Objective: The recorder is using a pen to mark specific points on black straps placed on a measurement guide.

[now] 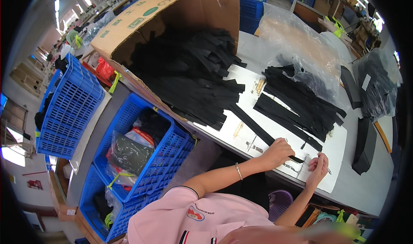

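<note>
A long black fabric strip point(254, 124) runs slantwise over the white board point(232, 134). My left hand point(278, 153) is closed on this strip close to its near end, fingers curled. To its right, my right hand point(318, 167) is closed around a slim silver pen-like tool point(330, 171), whose ends stick out of the fist; its exact kind is unclear. Thin dark marks and small metal-looking fittings show on the board between and beside the hands. Beyond them lies a stack of black strips point(301, 98), with a separate row of strips point(282, 117) before it.
An open cardboard box point(129, 18) full of loose black strips point(185, 67) stands at the left of the table. Clear plastic point(301, 37) covers the far side. Dark bands and a bagged bundle point(378, 87) sit at right. Blue crates point(142, 158) stand left, below the table edge.
</note>
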Motion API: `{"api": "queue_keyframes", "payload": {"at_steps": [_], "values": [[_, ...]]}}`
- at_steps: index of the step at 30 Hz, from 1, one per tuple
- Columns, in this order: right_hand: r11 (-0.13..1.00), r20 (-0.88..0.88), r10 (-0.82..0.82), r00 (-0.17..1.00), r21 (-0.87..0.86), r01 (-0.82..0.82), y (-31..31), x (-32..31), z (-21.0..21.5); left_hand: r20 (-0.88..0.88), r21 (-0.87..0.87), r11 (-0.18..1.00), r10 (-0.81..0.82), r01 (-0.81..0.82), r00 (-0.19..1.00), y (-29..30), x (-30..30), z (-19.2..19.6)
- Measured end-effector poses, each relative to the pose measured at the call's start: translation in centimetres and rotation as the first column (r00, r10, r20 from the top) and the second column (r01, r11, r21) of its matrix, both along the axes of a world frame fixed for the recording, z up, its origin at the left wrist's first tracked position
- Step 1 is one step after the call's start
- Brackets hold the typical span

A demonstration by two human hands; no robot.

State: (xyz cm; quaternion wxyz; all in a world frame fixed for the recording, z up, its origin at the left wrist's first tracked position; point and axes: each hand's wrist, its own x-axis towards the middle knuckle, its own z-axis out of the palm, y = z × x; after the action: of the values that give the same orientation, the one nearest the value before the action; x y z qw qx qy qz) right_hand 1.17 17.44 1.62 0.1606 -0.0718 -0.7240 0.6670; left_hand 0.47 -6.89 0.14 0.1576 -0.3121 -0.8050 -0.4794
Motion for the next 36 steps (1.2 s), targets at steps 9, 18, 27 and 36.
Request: {"api": "queue_keyframes", "payload": {"at_steps": [9, 18, 27, 36], "values": [[0.996, 0.030, -0.083, 0.996, -0.031, 0.083, 0.7, 0.7, -0.2, 0.120, 0.023, 0.999, -0.034, 0.032, 0.992, 0.4, 0.7, 1.2], [0.992, 0.050, -0.011, 0.999, 0.122, 0.005, 0.2, 0.5, 0.5, 0.153, 0.040, 0.999, -0.041, 0.036, 0.987, 0.1, 0.5, 1.4], [0.994, 0.049, -0.005, 0.999, 0.112, 0.000, 0.8, 0.6, -0.6, 0.139, 0.085, 0.996, -0.030, 0.018, 0.990, 0.1, 0.6, 0.8], [0.854, 0.071, 0.119, 0.990, 0.502, -0.139, -0.8, 1.2, -0.8, 0.067, 0.052, 0.999, 0.010, -0.014, 0.998, 0.2, 0.7, 0.6]]}}
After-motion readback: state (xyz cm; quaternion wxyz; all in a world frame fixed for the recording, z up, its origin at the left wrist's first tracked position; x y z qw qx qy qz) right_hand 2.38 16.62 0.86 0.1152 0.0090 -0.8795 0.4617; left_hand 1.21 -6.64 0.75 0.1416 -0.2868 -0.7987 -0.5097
